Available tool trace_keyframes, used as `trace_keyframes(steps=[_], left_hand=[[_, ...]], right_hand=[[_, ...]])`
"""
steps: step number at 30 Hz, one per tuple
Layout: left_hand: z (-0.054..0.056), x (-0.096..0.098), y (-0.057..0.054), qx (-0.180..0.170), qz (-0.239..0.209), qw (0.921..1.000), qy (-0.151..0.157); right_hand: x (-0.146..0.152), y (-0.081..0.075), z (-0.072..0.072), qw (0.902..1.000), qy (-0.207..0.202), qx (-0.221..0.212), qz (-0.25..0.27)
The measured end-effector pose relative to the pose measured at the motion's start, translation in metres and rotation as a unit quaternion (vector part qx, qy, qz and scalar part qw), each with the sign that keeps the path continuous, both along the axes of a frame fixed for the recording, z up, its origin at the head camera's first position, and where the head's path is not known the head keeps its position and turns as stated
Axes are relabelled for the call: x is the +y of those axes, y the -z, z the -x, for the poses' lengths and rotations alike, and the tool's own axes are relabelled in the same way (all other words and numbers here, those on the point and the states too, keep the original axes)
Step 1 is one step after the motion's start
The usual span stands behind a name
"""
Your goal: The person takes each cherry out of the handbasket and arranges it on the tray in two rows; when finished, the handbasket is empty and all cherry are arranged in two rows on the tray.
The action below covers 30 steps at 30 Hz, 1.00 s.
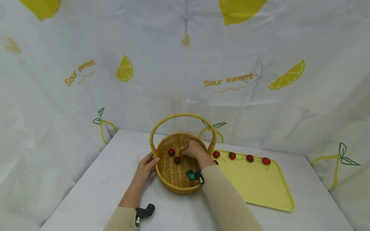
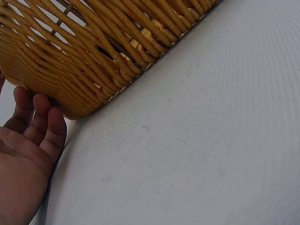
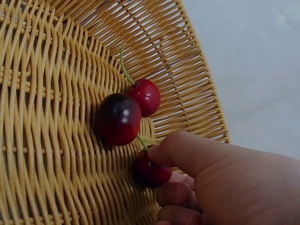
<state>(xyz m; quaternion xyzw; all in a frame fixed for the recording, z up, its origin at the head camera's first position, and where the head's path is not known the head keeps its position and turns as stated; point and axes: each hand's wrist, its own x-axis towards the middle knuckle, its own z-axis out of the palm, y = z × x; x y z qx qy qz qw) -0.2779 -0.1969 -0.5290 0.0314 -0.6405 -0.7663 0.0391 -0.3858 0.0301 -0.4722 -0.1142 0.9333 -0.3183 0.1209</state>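
A round wicker basket (image 1: 180,189) with a tall arched handle stands on the table. My left hand (image 1: 145,166) holds its left side by the handle's foot, thumb at the rim; in the left wrist view several fingers (image 2: 56,126) lie against the weave. Inside the basket, my right hand (image 1: 194,150) pinches a dark red cherry (image 3: 152,171) with a green stem. Two other cherries lie in the basket close by: a dark cherry (image 3: 118,119) and a brighter red cherry (image 3: 146,97).
To the right of the basket lies a yellow tray (image 1: 260,186). Several stemmed cherries, one of them a red cherry (image 1: 266,161), lie along its far edge. Another cherry (image 1: 215,162) shows partly behind my right sleeve. A white printed cloth (image 1: 185,70) hangs behind the table.
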Motion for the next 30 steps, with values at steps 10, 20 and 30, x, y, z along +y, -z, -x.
trace_keyframes(steps=[10,20,30], left_hand=[[0.000,0.000,0.002,0.000,-0.003,1.0000,0.005],[0.001,-0.001,0.003,0.003,-0.007,1.0000,0.004],[-0.001,0.000,0.000,-0.017,-0.001,0.9999,-0.003]], right_hand=[[-0.005,-0.017,-0.013,0.9981,-0.012,-0.009,0.059],[0.003,-0.054,-0.055,0.9920,-0.004,0.016,0.125],[0.031,-0.062,-0.099,0.9770,0.004,0.018,0.213]])
